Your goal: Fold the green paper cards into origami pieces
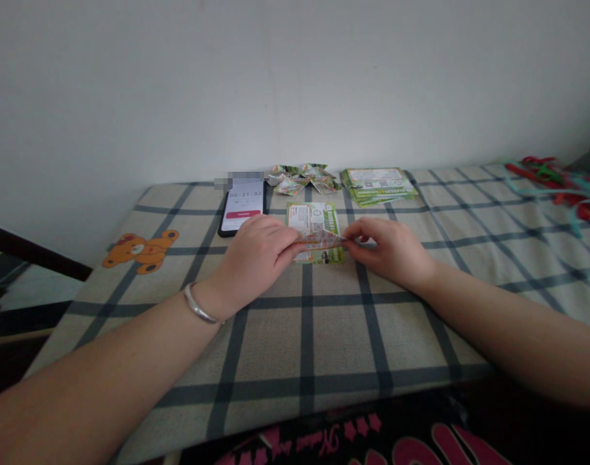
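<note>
Folded paper (322, 239), its ends hidden where the left hand (262, 250) and right hand (390, 248) pinch it, looks creased, multicoloured, its print illegible.

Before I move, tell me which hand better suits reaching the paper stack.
Probably the right hand: it is nearer the paper stack, while the left hand is over by the phone. Both pinch the folded paper.

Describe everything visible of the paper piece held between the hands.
The paper piece is a narrow folded strip, looking thin, with multicoloured print and a raised fold along its top. It stretches crosswise between the left hand and the right hand, pinched at both ends, over a greenish printed sheet on the tablecloth. Whether it touches that sheet is unclear.
</note>
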A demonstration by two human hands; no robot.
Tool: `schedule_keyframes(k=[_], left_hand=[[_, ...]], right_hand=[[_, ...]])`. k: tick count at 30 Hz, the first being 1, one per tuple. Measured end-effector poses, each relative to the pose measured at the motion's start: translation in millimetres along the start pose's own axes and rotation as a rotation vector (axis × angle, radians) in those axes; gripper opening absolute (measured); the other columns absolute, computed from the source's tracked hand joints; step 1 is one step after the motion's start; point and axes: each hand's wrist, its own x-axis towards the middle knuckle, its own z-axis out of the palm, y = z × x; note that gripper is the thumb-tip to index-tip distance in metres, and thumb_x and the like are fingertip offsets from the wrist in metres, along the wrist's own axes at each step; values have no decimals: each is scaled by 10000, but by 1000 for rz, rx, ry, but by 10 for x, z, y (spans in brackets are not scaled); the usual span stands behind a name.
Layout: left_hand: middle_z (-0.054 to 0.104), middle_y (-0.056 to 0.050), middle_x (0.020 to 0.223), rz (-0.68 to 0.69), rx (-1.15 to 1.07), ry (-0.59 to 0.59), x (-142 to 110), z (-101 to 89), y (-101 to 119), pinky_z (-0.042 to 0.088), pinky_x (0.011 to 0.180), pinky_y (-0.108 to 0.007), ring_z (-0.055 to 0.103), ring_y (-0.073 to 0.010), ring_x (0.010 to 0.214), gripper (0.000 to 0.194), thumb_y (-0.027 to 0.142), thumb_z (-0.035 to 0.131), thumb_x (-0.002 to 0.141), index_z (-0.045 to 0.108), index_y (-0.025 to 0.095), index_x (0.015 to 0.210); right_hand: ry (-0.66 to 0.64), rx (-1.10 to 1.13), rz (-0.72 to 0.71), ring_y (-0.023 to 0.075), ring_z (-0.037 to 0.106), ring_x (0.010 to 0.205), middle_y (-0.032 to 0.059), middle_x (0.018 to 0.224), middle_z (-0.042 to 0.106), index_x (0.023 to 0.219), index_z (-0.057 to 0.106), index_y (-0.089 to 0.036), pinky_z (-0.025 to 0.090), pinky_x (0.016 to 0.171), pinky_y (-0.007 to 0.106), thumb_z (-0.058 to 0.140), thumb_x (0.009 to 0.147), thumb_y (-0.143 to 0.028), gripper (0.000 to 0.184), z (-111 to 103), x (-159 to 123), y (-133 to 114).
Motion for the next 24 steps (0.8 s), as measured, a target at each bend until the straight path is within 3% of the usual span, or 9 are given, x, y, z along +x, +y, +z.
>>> schedule_keyframes(k=[3, 5, 11, 15, 19, 24], left_hand=[[704, -60, 929, -8, -88, 11, 0, 16, -42, 471, 854, -391, 619, -224, 913, 160, 206, 517, 926, 670, 164, 942], [725, -40, 988, -7, -131, 26, -1, 23, -76, 468, 905, -403, 631, -220, 968, 216, 118, 497, 897, 684, 183, 985], [735, -19, 1053, 14, -164, 23, -18, 68, -159, 476, 930, -420, 644, -215, 1015, 283, 44, 529, 824, 732, 217, 920], [718, -24, 1117, 17, -130, -31, -31, 122, -196, 474, 941, -435, 634, -223, 1049, 355, 13, 502, 818, 734, 227, 980], [717, -44, 1091, -14, -131, -11, -24, 118, -156, 472, 942, -423, 629, -222, 1037, 341, 11, 492, 823, 721, 190, 1001], [707, -40, 1010, 81, -110, -25, -20, 28, 16, 478, 859, -402, 617, -223, 959, 177, 277, 579, 907, 712, 211, 1003]], right_hand=[[-11, 8, -13, 169, 646, 768, 32, 857, 713, 885, 647, -194, 472, 677, 276, 597, 807, -156, 101, 15, 15, 19], [0, 16, -95, 195, 652, 890, 41, 934, 730, 877, 638, -195, 497, 774, 313, 590, 792, -112, 128, 20, 27, 38], [-66, -22, -371, 201, 621, 1042, 42, 1117, 721, 895, 643, -183, 502, 912, 348, 551, 821, -46, 180, 10, 47, 84], [-126, -93, -451, 212, 614, 1034, 31, 1086, 726, 941, 677, -184, 505, 884, 345, 536, 895, -128, 159, -11, 42, 102], [-154, -193, -487, 217, 610, 957, 32, 969, 735, 949, 700, -190, 489, 802, 333, 522, 929, -185, 179, -37, 38, 85], [-90, -281, -471, 205, 573, 850, 26, 903, 723, 968, 716, -213, 435, 704, 320, 531, 930, -221, 188, -52, 27, 36]])
